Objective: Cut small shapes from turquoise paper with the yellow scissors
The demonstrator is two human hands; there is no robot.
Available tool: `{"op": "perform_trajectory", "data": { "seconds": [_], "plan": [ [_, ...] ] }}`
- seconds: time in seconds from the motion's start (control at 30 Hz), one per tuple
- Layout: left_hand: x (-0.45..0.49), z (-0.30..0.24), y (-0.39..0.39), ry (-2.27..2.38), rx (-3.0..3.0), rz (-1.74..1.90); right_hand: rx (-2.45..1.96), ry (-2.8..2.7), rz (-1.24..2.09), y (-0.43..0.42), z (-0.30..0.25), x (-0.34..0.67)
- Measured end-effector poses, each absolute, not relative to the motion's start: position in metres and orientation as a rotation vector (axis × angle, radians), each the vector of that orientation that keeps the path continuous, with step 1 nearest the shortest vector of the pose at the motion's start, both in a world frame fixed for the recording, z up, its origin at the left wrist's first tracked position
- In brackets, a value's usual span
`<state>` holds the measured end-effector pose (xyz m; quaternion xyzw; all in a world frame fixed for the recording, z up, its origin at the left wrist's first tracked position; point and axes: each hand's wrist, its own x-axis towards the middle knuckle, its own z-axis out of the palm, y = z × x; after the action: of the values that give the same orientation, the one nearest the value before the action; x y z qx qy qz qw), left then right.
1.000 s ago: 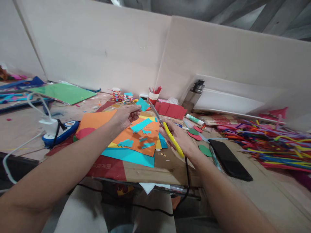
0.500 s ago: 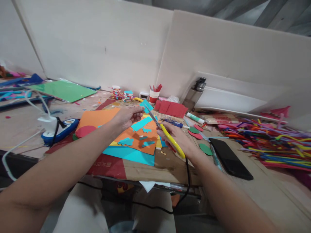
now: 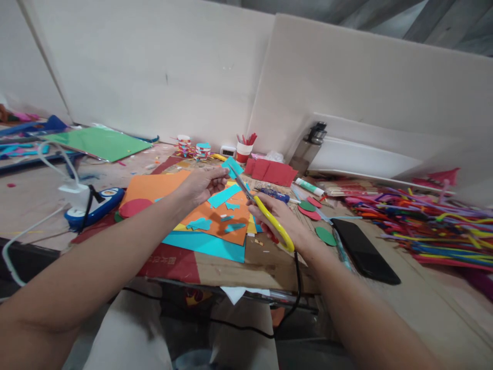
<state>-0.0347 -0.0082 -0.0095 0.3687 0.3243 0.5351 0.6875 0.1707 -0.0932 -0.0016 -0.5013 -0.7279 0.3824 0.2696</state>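
Observation:
Between the fingertips of my left hand (image 3: pixel 206 186) is a small piece of blue paper (image 3: pixel 233 165), held up above the table. My right hand (image 3: pixel 275 210) grips a pair of scissors (image 3: pixel 271 218) with yellow and red handles. Their blades point up and to the left and meet the blue paper; how far apart the blades stand is hard to make out. Below, blue offcuts (image 3: pixel 199 224) and a blue strip (image 3: pixel 223 196) lie on orange paper (image 3: pixel 204 215). A larger blue sheet (image 3: pixel 210 246) sticks out from under the orange one.
Red paper pieces (image 3: pixel 274 171), a cup of red sticks (image 3: pixel 244 150), a glue stick (image 3: pixel 309 187) and a bottle (image 3: pixel 307 149) stand or lie farther back. To the right are a black phone (image 3: pixel 365 252) and pipe cleaners (image 3: pixel 435 226). A blue power strip (image 3: pixel 96 208) sits left.
Hardly anything differs. The blue paper and the scissors stay in nearly the same place, with only a slight shift of the view.

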Motion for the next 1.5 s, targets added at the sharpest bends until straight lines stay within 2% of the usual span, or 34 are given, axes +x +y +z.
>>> {"op": "perform_trajectory", "data": {
  "seconds": [0.37,1.5],
  "plan": [
    [-0.0346,-0.0106,-0.0068,0.687,0.807,1.191,-1.328,-1.861,1.176,-0.098,-0.0004,0.1672],
    [-0.036,-0.012,-0.007,0.67,0.848,1.184,-1.369,-1.858,1.14,-0.1025,0.0048,0.1623]
  ]
}}
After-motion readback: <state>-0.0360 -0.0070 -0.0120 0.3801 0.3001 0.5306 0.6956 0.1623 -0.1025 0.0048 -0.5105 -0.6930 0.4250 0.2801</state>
